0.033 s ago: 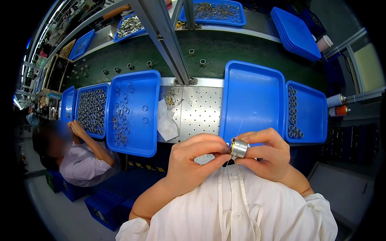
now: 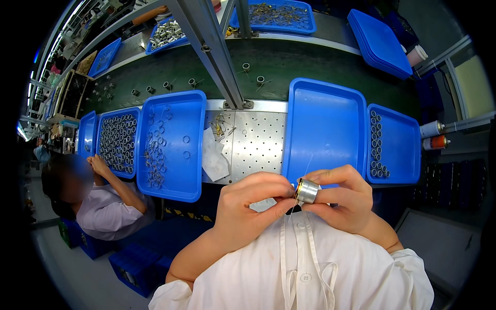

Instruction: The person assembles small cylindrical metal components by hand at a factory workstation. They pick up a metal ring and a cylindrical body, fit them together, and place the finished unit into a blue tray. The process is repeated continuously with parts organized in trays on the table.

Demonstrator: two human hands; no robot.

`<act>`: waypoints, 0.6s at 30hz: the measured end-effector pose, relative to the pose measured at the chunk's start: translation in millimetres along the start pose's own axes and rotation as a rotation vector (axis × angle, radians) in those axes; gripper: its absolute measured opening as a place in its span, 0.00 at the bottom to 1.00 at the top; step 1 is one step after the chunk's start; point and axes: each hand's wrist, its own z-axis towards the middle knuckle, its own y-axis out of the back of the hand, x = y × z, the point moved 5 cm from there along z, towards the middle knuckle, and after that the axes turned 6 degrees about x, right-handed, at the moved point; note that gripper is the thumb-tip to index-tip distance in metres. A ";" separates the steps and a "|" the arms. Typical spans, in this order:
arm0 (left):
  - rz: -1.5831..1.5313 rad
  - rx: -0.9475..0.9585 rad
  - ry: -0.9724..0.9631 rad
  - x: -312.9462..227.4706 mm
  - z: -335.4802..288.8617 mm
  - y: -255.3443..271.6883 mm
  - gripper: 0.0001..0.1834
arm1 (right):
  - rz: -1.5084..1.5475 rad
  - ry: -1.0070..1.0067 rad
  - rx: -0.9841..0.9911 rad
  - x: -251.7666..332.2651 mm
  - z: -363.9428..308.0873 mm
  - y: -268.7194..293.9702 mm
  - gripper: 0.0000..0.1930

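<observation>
Next to nothing has changed for you since the frame just before: both hands hold the same pose, and only the thin wires (image 2: 309, 165) at the piece seem to have shifted, and very slightly. That suggests you are in a fine bit of handling at the wired end, with the piece not yet let go. The short silvery metal cylinder (image 2: 308, 191) is between your hands, in front of your shirt, lying on its side with its wired end toward your left. Your right hand (image 2: 343, 199) is clamped on it, fingers over the top and at the right end, thumb underneath. Your left hand (image 2: 248, 204) has its thumb and fingertips pinched in on the wired end, with almost no gap; whether the tips bear on a wire or on the rim, I cannot tell. Beyond your grip stands a large blue tray (image 2: 326, 129), and to its right a smaller blue tray (image 2: 400, 147) holds similar cylinders (image 2: 376, 138) along its left side. Ahead and left of your grip, a perforated metal plate (image 2: 256, 150) carries some loose brassy pieces (image 2: 221, 126), with a blue tray of wire rings (image 2: 178, 111) further left.
</observation>
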 end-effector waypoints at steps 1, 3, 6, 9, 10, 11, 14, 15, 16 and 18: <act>0.021 -0.009 -0.022 -0.7 -0.4 0.3 0.09 | 0.000 -0.002 0.001 0.2 -0.2 -0.2 0.13; 0.063 -0.027 -0.065 -2.7 -1.5 0.9 0.09 | 0.000 -0.007 0.001 0.7 -0.6 -0.4 0.12; 0.107 -0.020 -0.071 -5.9 -2.2 1.0 0.08 | 0.002 -0.024 -0.004 0.3 -1.8 -0.5 0.12; 0.091 -0.028 -0.085 -6.1 -3.9 1.2 0.08 | 0.049 -0.059 -0.001 -1.6 -3.2 -1.4 0.12; 0.107 0.001 -0.104 -6.5 -3.7 0.9 0.11 | 0.089 -0.078 0.001 -3.4 -4.0 -1.9 0.12; 0.123 0.029 -0.123 -6.4 -3.5 1.7 0.13 | 0.129 -0.096 0.004 -5.1 -4.9 -2.7 0.12; 0.152 0.051 -0.093 -9.9 1.5 0.8 0.24 | 0.424 -0.228 -0.010 -14.2 -9.4 -6.4 0.10; 0.158 0.048 -0.069 -10.5 3.6 0.7 0.27 | 0.471 -0.236 -0.003 -15.5 -10.5 -7.6 0.10; 0.187 0.088 -0.106 -4.5 3.6 -1.5 0.34 | 0.521 -0.243 0.006 -16.8 -11.6 -9.6 0.09; 0.341 0.096 -0.207 -7.7 5.2 -4.3 0.31 | 0.578 -0.238 0.023 -17.2 -11.0 -11.4 0.09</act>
